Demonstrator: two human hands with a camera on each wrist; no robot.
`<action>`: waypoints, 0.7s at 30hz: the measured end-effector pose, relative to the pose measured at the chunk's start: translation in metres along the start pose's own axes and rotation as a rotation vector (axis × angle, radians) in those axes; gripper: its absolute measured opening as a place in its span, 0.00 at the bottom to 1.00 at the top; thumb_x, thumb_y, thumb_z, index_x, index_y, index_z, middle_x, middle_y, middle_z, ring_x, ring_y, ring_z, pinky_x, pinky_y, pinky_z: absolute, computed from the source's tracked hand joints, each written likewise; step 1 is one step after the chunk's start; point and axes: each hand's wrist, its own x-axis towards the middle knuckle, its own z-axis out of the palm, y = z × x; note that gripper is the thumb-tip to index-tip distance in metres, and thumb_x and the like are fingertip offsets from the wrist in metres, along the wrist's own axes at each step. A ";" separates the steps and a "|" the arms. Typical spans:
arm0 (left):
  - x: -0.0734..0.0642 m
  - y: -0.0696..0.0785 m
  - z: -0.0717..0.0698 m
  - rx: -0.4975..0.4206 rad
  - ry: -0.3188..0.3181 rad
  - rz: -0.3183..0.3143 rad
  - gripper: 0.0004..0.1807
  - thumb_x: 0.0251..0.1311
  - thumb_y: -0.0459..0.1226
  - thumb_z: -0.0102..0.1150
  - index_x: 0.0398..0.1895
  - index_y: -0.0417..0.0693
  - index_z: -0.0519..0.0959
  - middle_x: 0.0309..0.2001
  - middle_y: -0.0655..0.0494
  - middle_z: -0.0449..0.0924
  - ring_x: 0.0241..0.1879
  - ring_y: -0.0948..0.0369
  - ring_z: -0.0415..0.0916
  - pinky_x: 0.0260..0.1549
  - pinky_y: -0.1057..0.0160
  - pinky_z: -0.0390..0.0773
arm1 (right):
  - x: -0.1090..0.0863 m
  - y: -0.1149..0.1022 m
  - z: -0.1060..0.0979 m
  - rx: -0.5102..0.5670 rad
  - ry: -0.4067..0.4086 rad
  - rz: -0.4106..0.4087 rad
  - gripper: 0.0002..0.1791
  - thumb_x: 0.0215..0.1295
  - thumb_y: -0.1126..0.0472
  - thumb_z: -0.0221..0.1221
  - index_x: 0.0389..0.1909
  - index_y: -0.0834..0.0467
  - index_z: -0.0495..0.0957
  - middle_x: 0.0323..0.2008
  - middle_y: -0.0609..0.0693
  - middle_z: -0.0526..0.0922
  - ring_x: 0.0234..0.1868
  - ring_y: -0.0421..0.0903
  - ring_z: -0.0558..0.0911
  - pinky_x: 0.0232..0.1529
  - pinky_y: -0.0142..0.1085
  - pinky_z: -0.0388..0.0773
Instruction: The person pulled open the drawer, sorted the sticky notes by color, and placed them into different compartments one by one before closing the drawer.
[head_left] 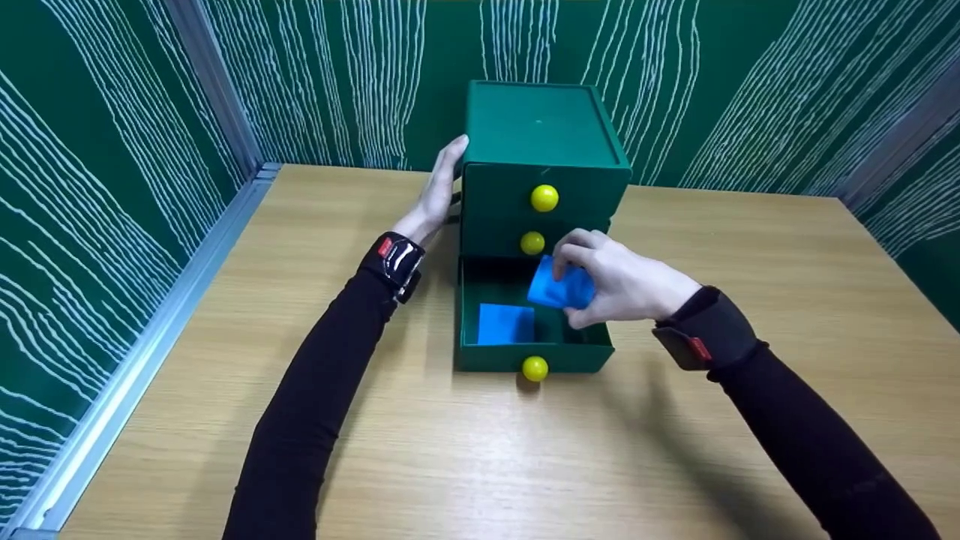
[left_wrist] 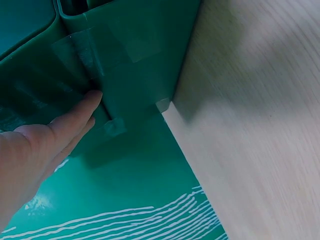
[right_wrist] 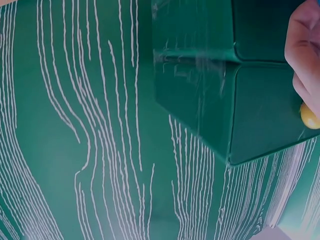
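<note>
A green drawer cabinet (head_left: 546, 124) with yellow knobs stands at the table's back, its bottom drawer (head_left: 487, 358) pulled out. My right hand (head_left: 622, 277) pinches a slightly curved blue piece (head_left: 551, 289), like a sheet, between thumb and fingers above that drawer. Inside, at the left, lies a flat blue square (head_left: 506, 324). My left hand (head_left: 435, 191) rests with fairly straight fingers against the cabinet's left side; in the left wrist view its fingertips touch the wall near a taped seam. Only part of my right hand (right_wrist: 306, 55) shows in the right wrist view, near a yellow knob (right_wrist: 310, 116).
The upper drawers, with a top knob (head_left: 544, 198) and a middle knob (head_left: 532, 243), are shut. The cabinet stands on a light wooden table (head_left: 450, 465). Green walls (head_left: 315, 90) with white wavy lines rise behind and at the sides, with a metal rail along the left edge.
</note>
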 end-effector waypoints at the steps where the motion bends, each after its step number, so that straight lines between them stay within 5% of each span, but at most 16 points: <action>1: 0.000 0.000 0.000 0.000 0.000 0.000 0.36 0.73 0.53 0.26 0.81 0.48 0.45 0.81 0.50 0.41 0.80 0.53 0.40 0.78 0.48 0.44 | 0.001 0.000 0.002 -0.001 -0.004 -0.001 0.23 0.49 0.58 0.72 0.46 0.56 0.76 0.57 0.58 0.72 0.56 0.58 0.73 0.50 0.53 0.83; 15: 0.002 -0.001 0.003 -0.006 0.009 0.038 0.35 0.74 0.50 0.26 0.80 0.44 0.46 0.81 0.48 0.42 0.80 0.53 0.40 0.78 0.52 0.44 | 0.009 0.015 0.030 -0.014 -0.088 0.043 0.23 0.53 0.53 0.72 0.47 0.57 0.80 0.61 0.61 0.72 0.55 0.57 0.70 0.50 0.51 0.80; 21: 0.000 -0.001 0.001 -0.002 0.009 0.022 0.36 0.74 0.50 0.25 0.80 0.45 0.45 0.81 0.48 0.41 0.81 0.53 0.40 0.78 0.51 0.43 | 0.007 0.018 0.032 -0.024 -0.054 0.005 0.22 0.55 0.51 0.72 0.47 0.58 0.81 0.60 0.62 0.73 0.56 0.59 0.73 0.54 0.54 0.80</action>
